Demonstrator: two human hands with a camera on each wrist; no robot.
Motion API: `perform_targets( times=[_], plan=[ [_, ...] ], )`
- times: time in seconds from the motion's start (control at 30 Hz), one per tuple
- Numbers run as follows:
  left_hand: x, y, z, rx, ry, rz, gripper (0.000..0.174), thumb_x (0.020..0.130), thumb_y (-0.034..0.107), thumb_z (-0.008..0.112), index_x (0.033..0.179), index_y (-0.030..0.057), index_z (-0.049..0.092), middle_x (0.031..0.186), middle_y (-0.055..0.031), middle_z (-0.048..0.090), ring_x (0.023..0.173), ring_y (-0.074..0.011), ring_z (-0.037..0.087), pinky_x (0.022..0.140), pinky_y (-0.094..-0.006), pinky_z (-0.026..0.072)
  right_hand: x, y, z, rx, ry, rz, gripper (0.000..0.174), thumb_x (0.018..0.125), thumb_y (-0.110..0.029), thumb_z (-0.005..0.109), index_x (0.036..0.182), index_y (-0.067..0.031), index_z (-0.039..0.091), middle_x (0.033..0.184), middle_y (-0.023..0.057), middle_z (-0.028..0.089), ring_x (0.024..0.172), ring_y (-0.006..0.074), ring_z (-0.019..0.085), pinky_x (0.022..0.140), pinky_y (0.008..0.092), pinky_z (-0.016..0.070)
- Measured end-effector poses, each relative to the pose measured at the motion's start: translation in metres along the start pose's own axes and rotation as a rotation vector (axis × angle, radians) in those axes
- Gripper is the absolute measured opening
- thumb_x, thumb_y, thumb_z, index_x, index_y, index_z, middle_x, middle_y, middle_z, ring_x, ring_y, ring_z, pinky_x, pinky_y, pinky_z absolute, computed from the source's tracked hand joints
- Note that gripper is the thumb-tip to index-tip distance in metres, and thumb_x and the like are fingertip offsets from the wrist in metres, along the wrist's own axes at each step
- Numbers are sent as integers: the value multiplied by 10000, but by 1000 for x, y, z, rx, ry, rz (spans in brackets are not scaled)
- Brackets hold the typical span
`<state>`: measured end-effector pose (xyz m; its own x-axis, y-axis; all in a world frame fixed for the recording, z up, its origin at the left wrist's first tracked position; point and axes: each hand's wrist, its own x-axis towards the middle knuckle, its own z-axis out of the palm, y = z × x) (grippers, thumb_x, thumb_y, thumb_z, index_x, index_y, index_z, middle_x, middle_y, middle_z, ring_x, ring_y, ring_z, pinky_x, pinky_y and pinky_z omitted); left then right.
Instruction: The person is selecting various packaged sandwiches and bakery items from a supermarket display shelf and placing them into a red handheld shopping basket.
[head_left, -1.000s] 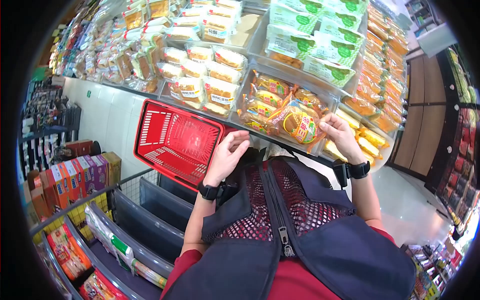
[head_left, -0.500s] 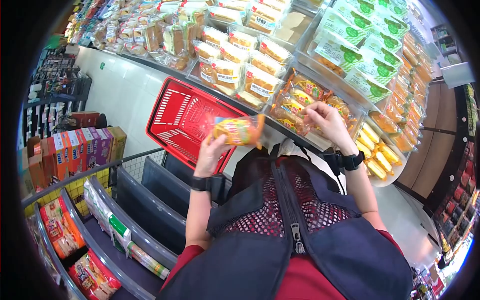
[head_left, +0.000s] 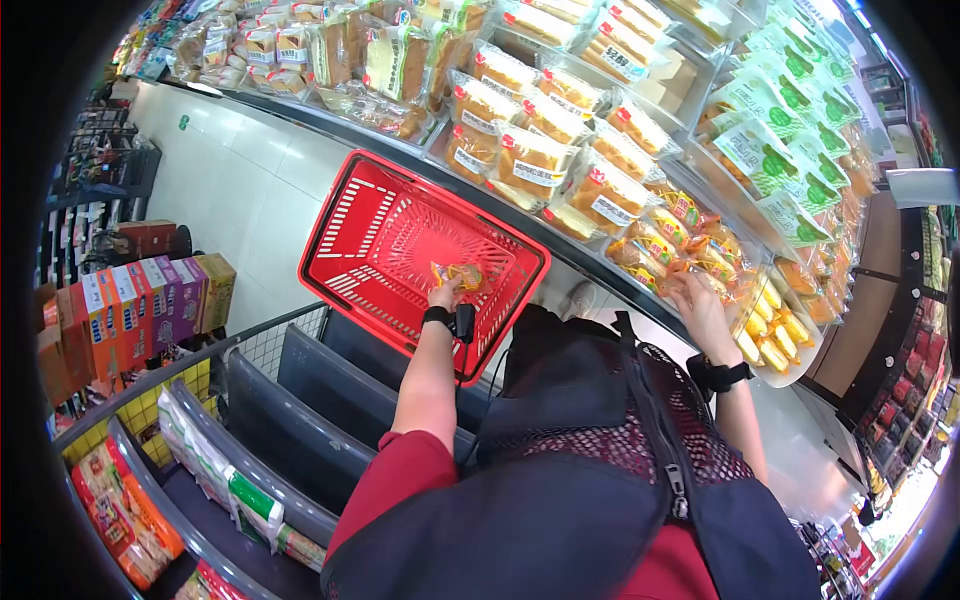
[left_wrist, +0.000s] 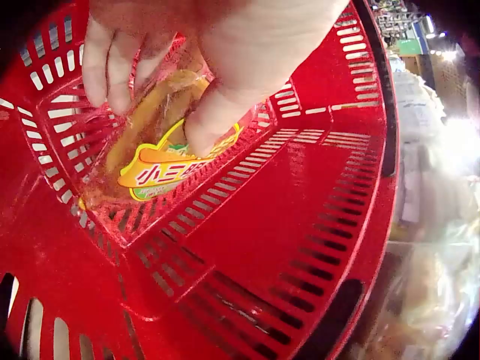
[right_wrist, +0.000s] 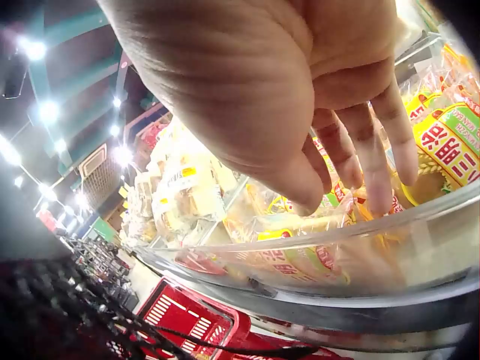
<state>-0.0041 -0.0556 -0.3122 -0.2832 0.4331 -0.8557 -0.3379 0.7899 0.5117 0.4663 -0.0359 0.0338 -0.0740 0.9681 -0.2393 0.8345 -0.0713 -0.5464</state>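
In the head view, the left hand [head_left: 446, 296] is down inside the red basket [head_left: 335, 215], holding a wrapped bread packet [head_left: 468, 277]. The left wrist view shows that hand's thumb pressed on the packet's yellow label [left_wrist: 161, 172], fingers around its far side, within the basket walls. The right hand [head_left: 700, 310] reaches over the front edge of the shelf bin of similar packets [head_left: 640, 250]. Seen from the right wrist, the hand [right_wrist: 330, 97] points its fingers down among the packets [right_wrist: 450, 146] behind the clear bin wall; whether it pinches one is unclear.
Packaged cakes [head_left: 535, 160] fill bins left of the right hand, green-white packs [head_left: 755, 150] behind, and yellow pastries [head_left: 775, 325] beside it. A wire cart with grey dividers [head_left: 300, 400] stands below the basket, near cartons [head_left: 130, 310].
The left hand has carried the packet from above the basket's edge down into it. The right hand, raised over the bin half a second ago, is now lower, among the packets. The view has shifted.
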Motion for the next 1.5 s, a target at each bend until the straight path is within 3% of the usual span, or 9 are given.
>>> perform_targets(
  times=[0.3, 0.4, 0.6, 0.77, 0.9, 0.97, 1.1, 1.23, 1.5],
  plan=[
    [114, -71, 34, 404, -78, -107, 487, 830, 451, 608, 919, -26, 654, 804, -158, 644, 731, -201, 646, 520, -339, 450, 11, 20, 45, -117, -51, 48, 251, 855, -82, 577, 1096, -15, 554, 993, 216, 624, 897, 373, 612, 746, 417, 483],
    [110, -61, 20, 204, -143, -323, 271, 826, 238, 618, 1034, 75, 560, 747, -67, 601, 587, -219, 579, 509, -367, 489, 10, 9, 40, -46, 1, 89, 220, 856, -90, 574, 1066, -24, 564, 944, 200, 642, 888, 368, 615, 745, 417, 479],
    [37, -30, 20, 563, 157, 14, 533, 813, 377, 554, 1137, -46, 577, 1111, -245, 604, 1058, -329, 585, 832, -366, 476, 18, 19, 22, -70, 28, -69, 99, 837, -90, 569, 899, -17, 594, 834, 167, 613, 820, 351, 595, 708, 417, 466],
    [-52, 48, 35, 303, 178, 447, 365, 812, 86, 617, 1146, -47, 553, 1021, -114, 596, 861, -177, 565, 789, -300, 459, 28, 21, 7, -34, 97, -73, 84, 842, -94, 572, 895, -34, 598, 808, 129, 587, 783, 326, 577, 704, 381, 462],
    [-155, 133, 54, 91, -45, 597, 318, 905, 130, 559, 1201, 16, 541, 1125, -91, 595, 1041, -152, 552, 902, -291, 428, 40, 24, 11, 23, 265, -242, 116, 902, -145, 551, 950, -46, 587, 889, 61, 588, 850, 246, 581, 763, 329, 469],
    [-211, 160, 81, 119, -207, 607, 318, 918, 152, 547, 1206, 19, 537, 1132, -93, 596, 1045, -153, 557, 900, -293, 437, 30, 21, -21, 751, -70, 243, 135, 954, -190, 507, 1002, -71, 549, 966, 11, 568, 924, 113, 551, 805, 270, 461],
    [-280, 189, 136, 265, -695, 582, 342, 950, 216, 507, 1227, 15, 518, 1155, -100, 599, 1037, -154, 569, 895, -299, 459, 17, 17, -22, 1266, -105, 119, 158, 969, -205, 482, 1012, -64, 540, 944, 9, 584, 879, 106, 570, 811, 292, 482],
    [-313, 195, 159, 254, -1004, 406, 559, 964, 323, 460, 1401, 25, 281, 1303, -158, 485, 1125, -208, 529, 912, -353, 454, 11, 3, -22, 1365, -206, 53, 142, 968, -198, 486, 1010, -74, 538, 962, -10, 565, 920, 89, 546, 829, 275, 467],
    [-333, 192, 172, 56, -1137, 251, 559, 923, 286, 562, 1374, 47, 336, 1269, -103, 512, 1089, -193, 562, 870, -356, 496, 15, -37, -23, 1140, -272, -60, 176, 954, -197, 513, 985, -29, 558, 1160, 71, 590, 1038, 118, 535, 900, 275, 431]
  ],
)
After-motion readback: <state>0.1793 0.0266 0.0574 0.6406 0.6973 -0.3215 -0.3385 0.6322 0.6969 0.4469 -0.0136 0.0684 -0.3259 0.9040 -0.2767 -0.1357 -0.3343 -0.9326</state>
